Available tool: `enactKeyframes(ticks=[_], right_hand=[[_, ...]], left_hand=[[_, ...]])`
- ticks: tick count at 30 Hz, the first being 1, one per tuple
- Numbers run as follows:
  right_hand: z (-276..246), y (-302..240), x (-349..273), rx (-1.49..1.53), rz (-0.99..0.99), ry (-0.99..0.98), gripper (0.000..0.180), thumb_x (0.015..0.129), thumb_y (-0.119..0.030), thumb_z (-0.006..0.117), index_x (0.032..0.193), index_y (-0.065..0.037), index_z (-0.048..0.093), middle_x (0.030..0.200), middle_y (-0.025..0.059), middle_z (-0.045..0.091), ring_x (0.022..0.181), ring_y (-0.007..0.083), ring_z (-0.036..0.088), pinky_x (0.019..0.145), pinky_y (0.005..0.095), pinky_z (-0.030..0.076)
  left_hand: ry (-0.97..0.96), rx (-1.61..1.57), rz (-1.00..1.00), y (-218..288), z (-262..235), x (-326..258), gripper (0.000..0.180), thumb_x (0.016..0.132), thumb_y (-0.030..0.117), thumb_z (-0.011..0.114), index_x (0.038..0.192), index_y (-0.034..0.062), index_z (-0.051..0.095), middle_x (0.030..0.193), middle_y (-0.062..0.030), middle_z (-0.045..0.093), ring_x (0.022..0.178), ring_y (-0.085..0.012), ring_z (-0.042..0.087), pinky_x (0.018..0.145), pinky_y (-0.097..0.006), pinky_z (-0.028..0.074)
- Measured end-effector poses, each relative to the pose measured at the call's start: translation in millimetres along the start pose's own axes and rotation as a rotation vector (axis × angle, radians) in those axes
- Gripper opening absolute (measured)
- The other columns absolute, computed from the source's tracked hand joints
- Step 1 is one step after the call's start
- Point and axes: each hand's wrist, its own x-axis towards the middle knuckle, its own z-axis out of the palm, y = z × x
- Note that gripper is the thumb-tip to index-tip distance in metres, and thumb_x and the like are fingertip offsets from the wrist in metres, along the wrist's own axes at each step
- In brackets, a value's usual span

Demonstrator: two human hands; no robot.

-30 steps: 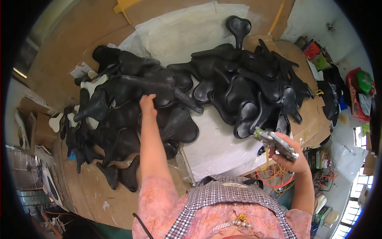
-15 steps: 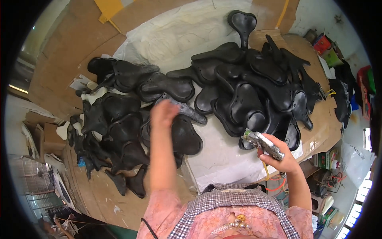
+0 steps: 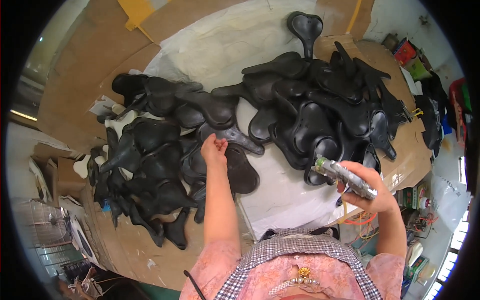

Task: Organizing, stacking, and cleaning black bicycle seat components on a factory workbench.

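Note:
My left hand reaches over the left heap of black saddle shells, fingers curled at the edge of one grey-black shell; I cannot tell whether it grips it. My right hand is shut on a silvery cylindrical tool, held above the white sheet near the front of the right heap of black saddle shells. One shell lies alone at the far end.
A brown cardboard-covered table carries both heaps. White foam pieces show under the left pile. Boxes, bottles and orange cable crowd the right side; a wire rack stands at lower left.
My left hand has pulled back from the far shells toward me, now at the nearer shell's edge. The right hand with the tool stayed about in place.

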Motion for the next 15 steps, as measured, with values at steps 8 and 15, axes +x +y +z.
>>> enactKeyframes(ticks=[8,15], right_hand=[[23.3,-7.6,1.3,0.044,-0.007,-0.016,0.057,0.075,0.002,0.069,0.128,-0.002,0.048,0.088,0.005,0.061,0.077,0.0114,0.058,0.073,0.0261,0.047],[14.5,-10.5,3.0,-0.026,0.005,0.041,0.055,0.075,0.0,0.07,0.126,-0.002,0.05,0.091,0.0072,0.064,0.077,0.0118,0.06,0.073,0.0272,0.048]], left_hand=[[0.148,-0.103,-0.215,-0.4,57.0,38.0,0.047,0.083,0.016,0.065,0.116,-0.0088,0.042,0.119,-0.0259,0.045,0.079,-0.037,0.058,0.062,-0.04,0.053],[0.169,0.047,0.098,17.5,41.4,9.0,0.013,0.081,0.01,0.068,0.081,0.004,0.056,0.063,-0.0055,0.054,0.045,-0.0161,0.049,0.041,-0.029,0.038]])
